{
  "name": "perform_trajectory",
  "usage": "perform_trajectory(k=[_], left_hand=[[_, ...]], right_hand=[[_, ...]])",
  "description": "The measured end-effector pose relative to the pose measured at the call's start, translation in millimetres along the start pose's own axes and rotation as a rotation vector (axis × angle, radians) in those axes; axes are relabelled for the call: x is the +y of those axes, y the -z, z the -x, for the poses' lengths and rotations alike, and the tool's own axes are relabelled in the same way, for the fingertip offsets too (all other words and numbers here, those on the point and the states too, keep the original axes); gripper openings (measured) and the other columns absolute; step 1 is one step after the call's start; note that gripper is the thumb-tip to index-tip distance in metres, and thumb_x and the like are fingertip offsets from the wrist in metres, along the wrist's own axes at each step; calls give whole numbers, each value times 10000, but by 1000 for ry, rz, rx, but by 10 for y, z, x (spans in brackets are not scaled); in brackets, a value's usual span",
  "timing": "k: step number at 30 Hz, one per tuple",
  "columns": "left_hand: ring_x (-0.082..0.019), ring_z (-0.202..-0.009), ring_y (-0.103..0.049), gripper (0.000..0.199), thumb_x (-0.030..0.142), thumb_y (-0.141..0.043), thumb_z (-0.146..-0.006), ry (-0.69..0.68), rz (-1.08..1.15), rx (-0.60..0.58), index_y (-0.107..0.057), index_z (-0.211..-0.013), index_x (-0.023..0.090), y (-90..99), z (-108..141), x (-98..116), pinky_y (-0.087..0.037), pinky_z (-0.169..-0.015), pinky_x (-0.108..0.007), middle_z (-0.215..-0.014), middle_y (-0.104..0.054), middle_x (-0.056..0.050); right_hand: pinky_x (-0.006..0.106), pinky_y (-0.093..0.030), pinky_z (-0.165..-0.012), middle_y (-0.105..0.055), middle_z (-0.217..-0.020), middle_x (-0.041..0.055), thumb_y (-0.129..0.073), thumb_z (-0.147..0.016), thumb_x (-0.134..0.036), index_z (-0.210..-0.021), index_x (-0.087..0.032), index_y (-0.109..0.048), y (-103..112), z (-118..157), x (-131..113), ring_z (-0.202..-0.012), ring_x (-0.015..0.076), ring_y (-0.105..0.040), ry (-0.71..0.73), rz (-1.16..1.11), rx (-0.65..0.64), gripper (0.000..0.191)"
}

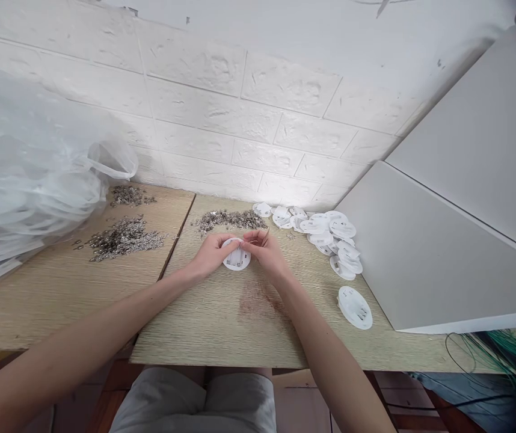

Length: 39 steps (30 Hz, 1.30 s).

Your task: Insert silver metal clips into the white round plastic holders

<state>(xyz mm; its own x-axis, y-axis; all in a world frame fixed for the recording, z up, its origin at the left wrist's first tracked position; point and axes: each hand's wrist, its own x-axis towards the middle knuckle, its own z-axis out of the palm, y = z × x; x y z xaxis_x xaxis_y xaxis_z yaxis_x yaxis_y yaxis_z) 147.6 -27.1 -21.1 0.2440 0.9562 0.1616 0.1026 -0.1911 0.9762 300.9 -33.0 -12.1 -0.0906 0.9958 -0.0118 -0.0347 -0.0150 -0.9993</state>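
Observation:
Over the middle of the wooden table, a round white plastic disc (pixel 237 260) with slots and small metal pieces is tilted up. My left hand (pixel 213 251) grips its upper left edge, thumb on the face and fingers behind. Against the upper right edge, my right hand (pixel 264 249) is closed in a pinch, its thumb close to the left thumb. Whatever small part its fingertips hold is too small to name. Just behind both hands lies a pile of small metal pieces (pixel 227 220).
Similar white discs (pixel 325 231) are heaped at the back right, with more discs (pixel 355 307) nearer me. Two metal-part piles, one larger (pixel 122 237) and one smaller (pixel 128 195), lie left beside a clear plastic bag (pixel 36 180). A grey-white panel (pixel 456 258) bounds the right; green wires (pixel 497 355) lie below.

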Motion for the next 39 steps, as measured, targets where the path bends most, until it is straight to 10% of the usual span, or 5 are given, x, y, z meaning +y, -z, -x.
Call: perform_trajectory(k=[14, 20, 28, 39], left_hand=[[-139, -641, -560, 275, 407, -674, -739, 171, 218, 52, -694, -786, 136, 7, -22, -33, -399, -538, -235, -717, -640, -39], [-189, -828, -648, 361, 330, -686, -739, 21, 105, 44, -640, -1066, 184, 49, -1, 32, -502, -676, -284, -1009, -677, -79], [-210, -912, -629, 151, 274, -623, -784, -200, -175, 85, -697, -887, 192, 70, -9, -38, -505, -728, -304, -977, -663, -70], [-182, -757, -621, 226, 359, -713, -706, -40, 130, 53, -649, -832, 182, 24, -20, -21, -477, -633, -281, -834, -667, -41]], right_hand=[[282, -456, -605, -622, -709, 8, -695, -695, -335, -800, -185, -654, -25, -17, 5, -633, 131, -556, 79, 21, 29, 187], [279, -441, -588, -624, -689, 1, -709, -670, -272, -811, -175, -653, -25, 5, -35, -603, 123, -549, 38, -111, 25, 180], [273, -467, -596, -661, -736, 5, -768, -587, -318, -798, -186, -645, -17, -14, -30, -626, 128, -586, -17, -169, 22, 277], [278, -490, -613, -661, -757, 12, -765, -602, -358, -821, -187, -653, 4, -20, -23, -649, 130, -592, -13, -149, 20, 299]])
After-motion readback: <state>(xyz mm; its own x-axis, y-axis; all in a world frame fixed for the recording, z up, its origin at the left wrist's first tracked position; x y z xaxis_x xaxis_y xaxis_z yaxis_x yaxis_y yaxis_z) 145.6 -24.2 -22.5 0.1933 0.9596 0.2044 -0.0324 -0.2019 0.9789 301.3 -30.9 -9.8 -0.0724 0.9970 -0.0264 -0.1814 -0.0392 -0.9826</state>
